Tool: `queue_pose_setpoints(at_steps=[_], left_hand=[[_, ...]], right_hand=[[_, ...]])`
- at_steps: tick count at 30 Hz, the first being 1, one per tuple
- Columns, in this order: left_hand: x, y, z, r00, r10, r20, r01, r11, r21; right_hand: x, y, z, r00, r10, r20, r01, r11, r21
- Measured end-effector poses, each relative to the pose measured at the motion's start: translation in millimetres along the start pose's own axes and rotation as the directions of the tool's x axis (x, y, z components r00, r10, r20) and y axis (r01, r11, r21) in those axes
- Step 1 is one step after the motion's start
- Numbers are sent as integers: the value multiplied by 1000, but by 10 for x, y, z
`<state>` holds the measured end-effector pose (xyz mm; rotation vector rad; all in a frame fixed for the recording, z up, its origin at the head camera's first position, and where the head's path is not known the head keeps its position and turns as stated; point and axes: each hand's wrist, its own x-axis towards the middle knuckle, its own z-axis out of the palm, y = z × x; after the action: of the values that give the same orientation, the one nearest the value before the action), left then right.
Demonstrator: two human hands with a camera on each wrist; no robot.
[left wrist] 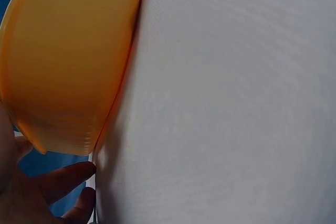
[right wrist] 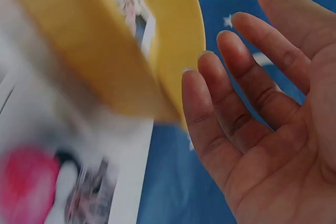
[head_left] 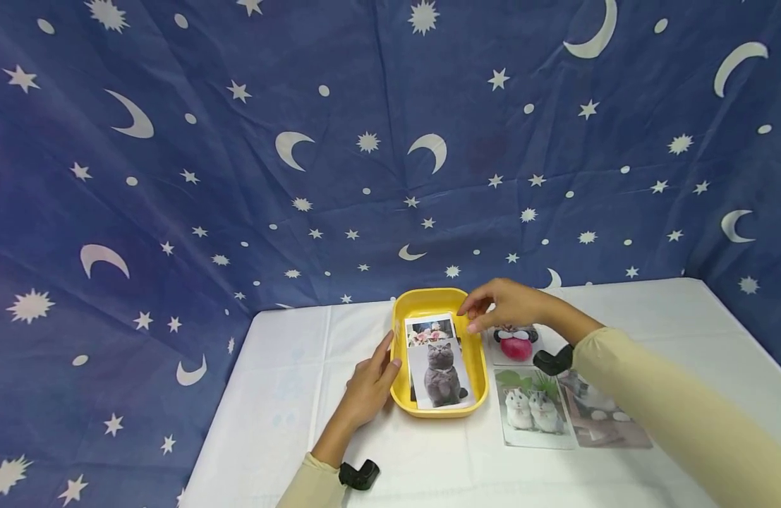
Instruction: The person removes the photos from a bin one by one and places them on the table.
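A yellow plastic tray (head_left: 442,412) stands on the white table, with photo cards inside. On top lies a card with a grey cat (head_left: 442,377), overlapping a card with pink flowers (head_left: 431,330). My left hand (head_left: 370,386) rests against the tray's left side, fingers fairly straight along the rim. Over the tray's right rim hovers my right hand (head_left: 507,305), its fingers loosely bent with nothing between them. In the right wrist view the bare palm (right wrist: 278,150) faces the yellow wall (right wrist: 176,30).
Right of the tray lie a card with a pink round shape (head_left: 516,347), a card with two small white-and-grey animals (head_left: 533,409) and a brownish card (head_left: 609,423) partly under the right sleeve. A blue curtain (head_left: 339,176) with moons and stars hangs behind the table.
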<state>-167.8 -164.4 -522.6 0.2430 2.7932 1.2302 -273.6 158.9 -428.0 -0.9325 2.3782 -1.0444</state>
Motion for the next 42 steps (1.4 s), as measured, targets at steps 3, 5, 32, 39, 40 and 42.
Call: queue_pose_setpoints(at_steps=[3,5,32,39,40,42], left_hand=[[-5,0,8,1000,-12,3,12,1000,-1],[-4,0,13,1000,-12,6,12,1000,-6],[-1,-13,10,1000,-19,4,19,1000,5],[-1,-8,19,999,-33,4,33,999,9],[-2,-3,17,999,-35,4,35,999,10],[-4,0,15,999,-37,4,37,999,9]], right_hand=[[237,-94,97,999,8,43,-9,1000,30],[368,-131,164,998,16,66,-20,998,56],[965,-48,671,959,173,223,-173,985,-20],[957,-49,682,970,161,184,-150,986,-74],[950,-53,680,970,161,183,-149,986,-74],[932,-61,676,969,159,188,-149,987,-66]])
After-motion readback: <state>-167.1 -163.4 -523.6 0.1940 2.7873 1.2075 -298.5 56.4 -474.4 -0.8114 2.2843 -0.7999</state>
